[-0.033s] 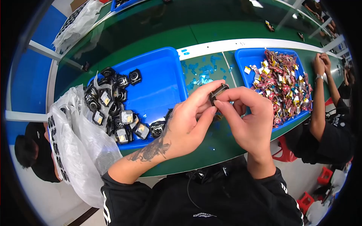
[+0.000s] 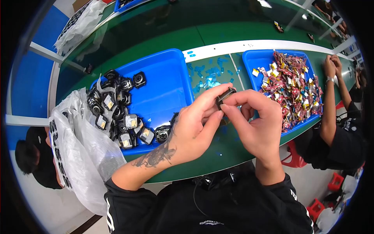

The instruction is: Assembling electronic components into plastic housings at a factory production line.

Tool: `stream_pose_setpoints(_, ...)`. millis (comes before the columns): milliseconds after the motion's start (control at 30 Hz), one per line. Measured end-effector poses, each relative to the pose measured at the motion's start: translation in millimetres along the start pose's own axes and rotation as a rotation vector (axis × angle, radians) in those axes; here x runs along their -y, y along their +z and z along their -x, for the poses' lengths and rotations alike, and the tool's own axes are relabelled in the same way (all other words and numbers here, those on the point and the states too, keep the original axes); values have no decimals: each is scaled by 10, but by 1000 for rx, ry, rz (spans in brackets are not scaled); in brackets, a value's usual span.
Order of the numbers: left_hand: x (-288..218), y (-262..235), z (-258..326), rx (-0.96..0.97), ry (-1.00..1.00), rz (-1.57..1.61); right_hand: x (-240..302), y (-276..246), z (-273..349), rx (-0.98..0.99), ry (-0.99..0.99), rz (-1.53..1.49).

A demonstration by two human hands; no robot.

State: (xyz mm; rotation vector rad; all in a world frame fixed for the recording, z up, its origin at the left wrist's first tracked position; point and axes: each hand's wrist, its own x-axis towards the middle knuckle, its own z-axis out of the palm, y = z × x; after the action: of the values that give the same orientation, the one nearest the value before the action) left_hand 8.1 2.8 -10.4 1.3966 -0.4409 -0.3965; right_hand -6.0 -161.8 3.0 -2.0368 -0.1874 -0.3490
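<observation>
Black short-sleeved top worn, sleeves striped with white, front marked with pale print, left forearm darkly tattooed

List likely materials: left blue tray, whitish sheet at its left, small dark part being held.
Left blue tray: probably moulded plastic, semi-gloss; uniform colour, rounded rim, soft highlights.
Whitish sheet: likely thin plastic film, slightly shiny; looks translucent, with crumpled folds.
Small dark part: plastic or coated metal, can't tell which; smooth, faint sheen, mostly hidden by the hold.

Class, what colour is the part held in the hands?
The part looks black; the head view shows it.
</observation>
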Motion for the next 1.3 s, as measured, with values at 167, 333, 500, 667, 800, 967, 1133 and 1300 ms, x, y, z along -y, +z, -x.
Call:
stream_pose_setpoints(167, 11, -10, -9, 1, -10, -55, 12, 34, -29, -60, -109, 87)
stream_pose_setpoints(333, -30, -14, -37, 43, -64, -5, -8, -24, -29, -128, -201, 156)
stream_pose_setpoints(500, -9, 48, -51, -38, 35, 111, -186, -60, -61, -80, 181, -527)
stream_pose_setpoints(667, 10, -16, -57, -101, 91, 182, -191, -67, 180, 28, 253, -507)
stream_pose_setpoints(800, -11, -126, -29, 22, 177, -189, -165, -66, 182, 18, 219, -616)
stream_pose_setpoints(967, -144, -94, -43, -23, 356, -636, -167, -160, 186, 70, 279, -725)
stream_pose_setpoints(1133, -164, -80, -42, -74, 381, -683, -203, -184, 180, 173, 252, -688)
stream_pose_setpoints(1300, -195, -103, -10, -36, 148, -619, -164, -164, 235, 154, 277, -654)
